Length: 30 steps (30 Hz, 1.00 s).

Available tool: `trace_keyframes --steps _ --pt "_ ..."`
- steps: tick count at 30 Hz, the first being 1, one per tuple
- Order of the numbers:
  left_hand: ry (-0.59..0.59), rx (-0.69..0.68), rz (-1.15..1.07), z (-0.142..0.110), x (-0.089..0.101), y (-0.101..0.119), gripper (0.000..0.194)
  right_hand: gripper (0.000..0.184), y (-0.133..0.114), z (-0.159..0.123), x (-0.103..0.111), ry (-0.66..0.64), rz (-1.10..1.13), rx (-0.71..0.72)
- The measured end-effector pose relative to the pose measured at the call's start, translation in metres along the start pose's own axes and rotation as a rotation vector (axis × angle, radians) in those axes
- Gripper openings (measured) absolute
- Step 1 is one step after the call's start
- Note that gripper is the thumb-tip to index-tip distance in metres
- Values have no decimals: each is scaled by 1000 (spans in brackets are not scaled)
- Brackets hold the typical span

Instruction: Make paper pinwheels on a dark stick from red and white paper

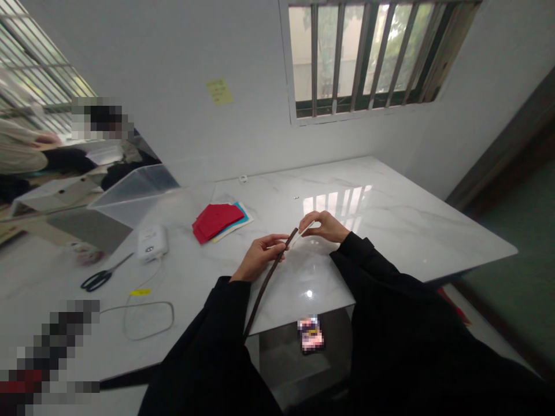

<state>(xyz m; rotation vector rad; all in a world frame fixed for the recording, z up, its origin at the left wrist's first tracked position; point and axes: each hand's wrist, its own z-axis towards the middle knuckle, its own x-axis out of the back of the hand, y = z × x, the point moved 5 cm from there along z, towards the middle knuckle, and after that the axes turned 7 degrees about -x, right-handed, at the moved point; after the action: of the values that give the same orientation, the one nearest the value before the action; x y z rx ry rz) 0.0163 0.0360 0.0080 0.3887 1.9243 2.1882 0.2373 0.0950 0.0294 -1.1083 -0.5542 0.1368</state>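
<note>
My left hand (pixel 262 254) pinches a long brown strip (pixel 269 274) close to its upper end. From there the strip runs down past my left sleeve and over the table's front edge. Just to the right, my right hand (pixel 323 226) is closed on a thin white strip (pixel 306 229), held between thumb and fingers. The white strip slants down toward the brown strip's tip; whether the two touch, I cannot tell. Both hands are over the white marble-patterned table (pixel 390 231).
Red sheets (pixel 219 221) lie over blue and cream ones beyond my left hand. Black-handled scissors (pixel 102 278), a white box-shaped device (pixel 151 242) and a looped cable (pixel 150 337) are at left. A clear panel (pixel 134 193) stands behind them. Another person (pixel 21 144) sits at far left.
</note>
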Motion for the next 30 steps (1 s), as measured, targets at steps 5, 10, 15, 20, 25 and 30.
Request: trace_keyframes --steps 5,10,15,20,25,30 --pt "-31 4 -15 0 0 -1 43 15 -3 -1 2 5 -35 54" --pt "-51 13 -29 -1 -2 -1 43 16 -1 -1 0 1 -55 57" --pt "-44 25 -40 0 -2 -2 46 18 -1 -1 1 5 -60 16" --pt "-34 36 -42 1 0 -5 48 19 0 -1 0 -5 -57 -28" --pt "-17 34 -50 1 -2 -4 47 29 12 0 -5 -39 60 -107" --pt "-20 25 -43 1 -3 -2 42 41 18 0 -13 -96 249 -151"
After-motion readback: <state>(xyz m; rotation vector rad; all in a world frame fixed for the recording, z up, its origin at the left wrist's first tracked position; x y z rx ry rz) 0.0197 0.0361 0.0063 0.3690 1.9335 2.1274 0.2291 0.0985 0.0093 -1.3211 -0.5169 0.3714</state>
